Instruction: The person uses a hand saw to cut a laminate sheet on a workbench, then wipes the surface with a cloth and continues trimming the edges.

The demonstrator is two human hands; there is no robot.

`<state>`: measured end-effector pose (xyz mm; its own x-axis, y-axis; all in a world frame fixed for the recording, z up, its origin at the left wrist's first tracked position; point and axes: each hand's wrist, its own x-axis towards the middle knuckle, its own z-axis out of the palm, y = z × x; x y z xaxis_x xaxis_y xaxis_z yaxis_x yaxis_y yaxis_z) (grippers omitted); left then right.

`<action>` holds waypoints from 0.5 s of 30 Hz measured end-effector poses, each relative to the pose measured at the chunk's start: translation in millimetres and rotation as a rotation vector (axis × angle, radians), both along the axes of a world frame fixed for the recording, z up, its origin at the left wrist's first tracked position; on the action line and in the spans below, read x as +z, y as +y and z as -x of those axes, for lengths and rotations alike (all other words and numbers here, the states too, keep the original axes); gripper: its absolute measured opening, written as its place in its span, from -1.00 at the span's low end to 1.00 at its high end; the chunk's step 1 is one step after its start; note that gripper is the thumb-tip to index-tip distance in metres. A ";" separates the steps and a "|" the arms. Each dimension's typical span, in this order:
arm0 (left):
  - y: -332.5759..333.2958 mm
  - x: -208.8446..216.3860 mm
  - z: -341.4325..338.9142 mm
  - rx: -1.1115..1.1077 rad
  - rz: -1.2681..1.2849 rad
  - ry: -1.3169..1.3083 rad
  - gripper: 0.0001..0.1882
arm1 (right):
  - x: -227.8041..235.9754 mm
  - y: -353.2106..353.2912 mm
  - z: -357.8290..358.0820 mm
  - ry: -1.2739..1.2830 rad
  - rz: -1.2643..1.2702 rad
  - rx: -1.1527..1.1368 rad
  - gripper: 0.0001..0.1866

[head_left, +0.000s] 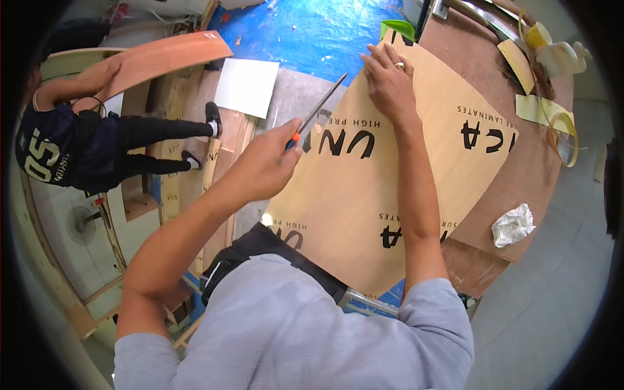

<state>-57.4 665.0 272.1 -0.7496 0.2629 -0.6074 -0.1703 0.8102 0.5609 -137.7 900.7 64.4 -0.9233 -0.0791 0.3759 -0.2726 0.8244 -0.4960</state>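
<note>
My left hand (276, 159) is closed round the orange and blue handle of a file (322, 109). The file's long grey blade slants up and away to the right, its tip just off the left edge of a tan laminate sheet (351, 188). This sheet is large, with tapering sides and black lettering on its face. Near its narrow far end my right hand (390, 81) lies on the surface, fingers spread and bent, a ring on one of them. The wide near end of the sheet reaches close to my waist.
A brown board (539, 188) lies under the sheet, with crumpled white paper (513, 225) and a yellow tape roll (537, 35) on it. At left, another person (71, 143) holds a curved reddish board (169, 55). A white panel (247, 86) lies near blue floor sheeting (305, 32).
</note>
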 end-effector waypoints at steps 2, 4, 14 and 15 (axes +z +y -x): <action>20.6 2.8 23.8 0.009 0.021 -0.077 -0.38 | -5.3 3.0 1.8 -0.035 -0.035 0.020 -0.61; 37.8 13.1 31.8 0.011 0.049 -0.153 -0.38 | -13.2 1.0 0.6 -0.011 -0.069 0.012 -0.59; 63.9 -14.4 35.2 -0.058 0.271 -0.339 -0.31 | 0.6 -7.7 -1.9 -0.075 -0.098 0.009 -0.64; 56.3 -30.0 31.0 -0.062 0.277 -0.370 -0.32 | -1.0 -10.3 -9.4 -0.092 -0.091 0.011 -0.64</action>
